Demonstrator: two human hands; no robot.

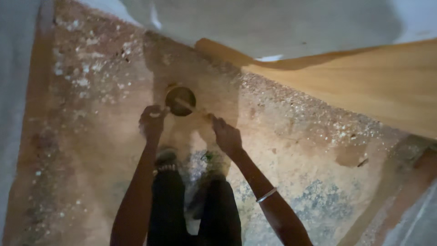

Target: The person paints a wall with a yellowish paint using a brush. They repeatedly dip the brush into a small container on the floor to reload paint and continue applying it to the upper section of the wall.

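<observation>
Left hand: the left hand (pixel 152 120) reaches down to the near left edge of a small round metal bowl (pixel 180 100); fingers curled, hold unclear.
Right hand: the right hand (pixel 226 135) pinches a thin stick (pixel 193 107) lying across the bowl.
Bowl: on the speckled floor (pixel 296 150), just beyond the feet.
Right: a wooden board (pixel 364 86).

Rough speckled stone floor (pixel 91 114), smooth matt wooden board (pixel 373 86), shiny metal pot (pixel 180 100)
</observation>
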